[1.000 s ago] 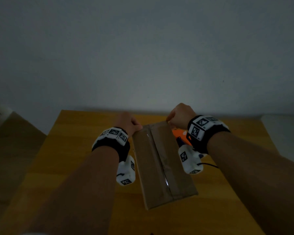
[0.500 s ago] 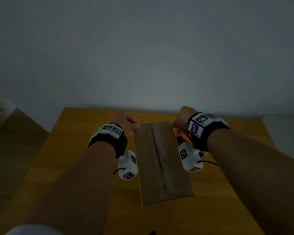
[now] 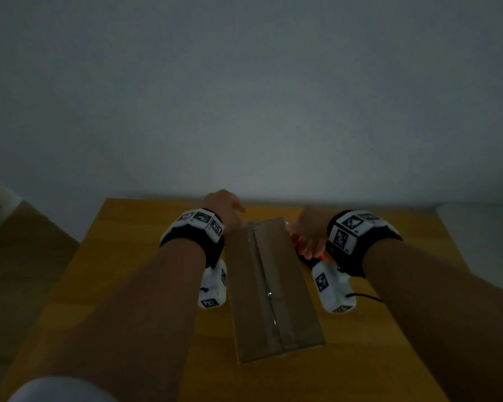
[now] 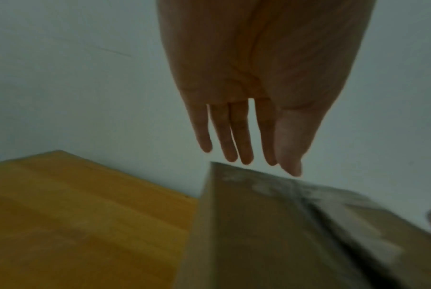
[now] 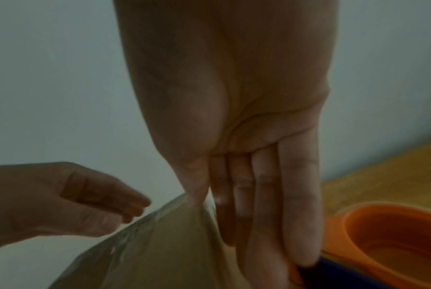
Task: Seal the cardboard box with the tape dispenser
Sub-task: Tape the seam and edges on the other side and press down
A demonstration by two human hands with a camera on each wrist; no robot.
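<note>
the box (image 3: 270, 288) lies on the table (image 3: 122, 274) between both forearms, a strip of tape (image 3: 266, 285) already along its seam. the step looks like finishing the far end. the left hand (image 4: 248, 88) hovers over the far corner, fingers straight and close together, holding nothing. the right hand (image 5: 234, 136) has straight fingers reaching down beside the box toward the orange dispenser (image 5: 392, 236). the next move likely calls for gripping it. dim light hides the far end of the tape; contact is unclear.
</note>
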